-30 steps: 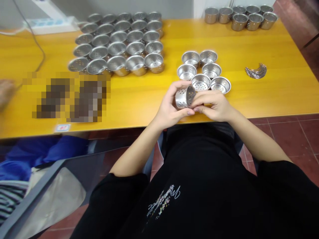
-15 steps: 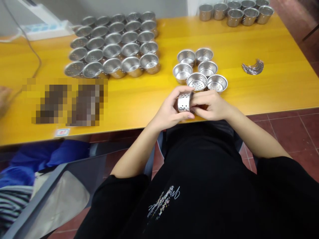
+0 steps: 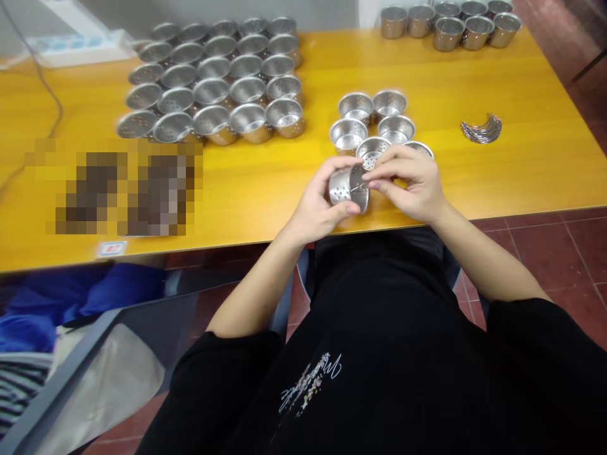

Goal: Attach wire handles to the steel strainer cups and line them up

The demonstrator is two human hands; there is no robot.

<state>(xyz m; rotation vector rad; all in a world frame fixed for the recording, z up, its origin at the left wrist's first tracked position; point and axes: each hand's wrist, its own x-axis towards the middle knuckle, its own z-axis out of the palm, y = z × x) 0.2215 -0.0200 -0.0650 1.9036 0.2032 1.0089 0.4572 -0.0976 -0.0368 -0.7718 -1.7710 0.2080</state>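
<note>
My left hand (image 3: 318, 205) grips a small perforated steel cup (image 3: 348, 188) on its side, just above the near edge of the yellow table (image 3: 497, 177). My right hand (image 3: 408, 183) is closed in a pinch at the cup's rim, holding a thin wire handle (image 3: 359, 185) against it. Right behind my hands sits a small cluster of similar cups (image 3: 372, 120), mouths up.
A large block of several finished cups (image 3: 213, 79) fills the table's far left centre. More cups (image 3: 455, 22) line the far right edge. A pile of curved wire handles (image 3: 481, 131) lies to the right. A blurred patch (image 3: 118, 189) sits left; a power strip (image 3: 71, 41) and cable lie behind it.
I have turned the cup in my left hand so its perforated bottom shows, and my right hand has risen from below the cup to pinch at its rim.
</note>
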